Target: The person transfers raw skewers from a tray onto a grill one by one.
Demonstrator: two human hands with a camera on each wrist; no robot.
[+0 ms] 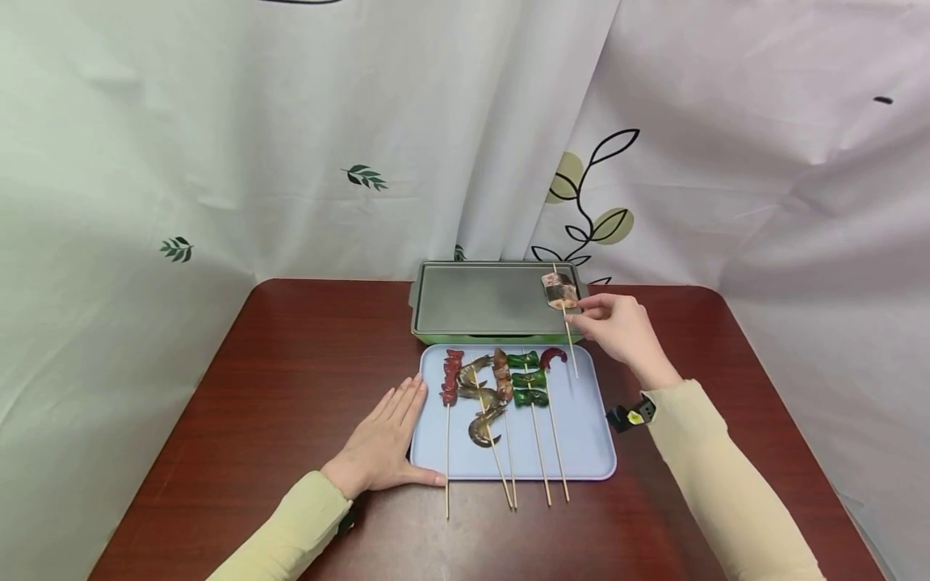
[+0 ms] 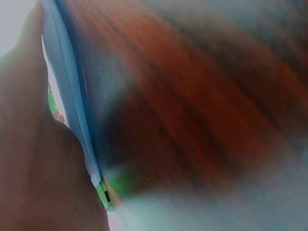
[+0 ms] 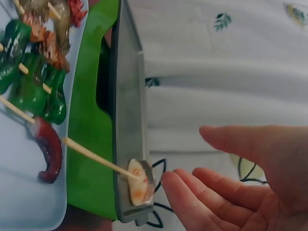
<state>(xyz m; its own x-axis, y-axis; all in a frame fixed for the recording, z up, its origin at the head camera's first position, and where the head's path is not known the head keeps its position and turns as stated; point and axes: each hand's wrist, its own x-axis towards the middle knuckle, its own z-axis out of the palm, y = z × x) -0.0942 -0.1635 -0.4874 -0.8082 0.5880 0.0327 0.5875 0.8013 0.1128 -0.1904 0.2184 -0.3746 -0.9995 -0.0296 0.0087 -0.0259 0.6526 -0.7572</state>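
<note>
A fish skewer [image 1: 559, 292] lies at the right end of the flat grill plate [image 1: 479, 298], its stick slanting toward me over the light blue tray [image 1: 577, 444]. Beside the fish is my right hand [image 1: 617, 331]; in the right wrist view its thumb and fingers stand apart, just off the fish piece [image 3: 139, 185]. My left hand [image 1: 381, 444] rests along the tray's left edge with straight fingers. Its thumb reaches along the front rim to the stick of a red skewer [image 1: 451, 378]; whether it touches that stick I cannot tell. The left wrist view is mostly blurred tabletop.
Across the tray lie a shrimp skewer [image 1: 483, 403], a brownish meat skewer [image 1: 502, 375], a green pepper skewer [image 1: 530, 379] and one with a curled dark red piece [image 1: 554, 357]. Several sticks overhang its front rim. White curtains [image 1: 327, 121] hang behind the brown table [image 1: 305, 339].
</note>
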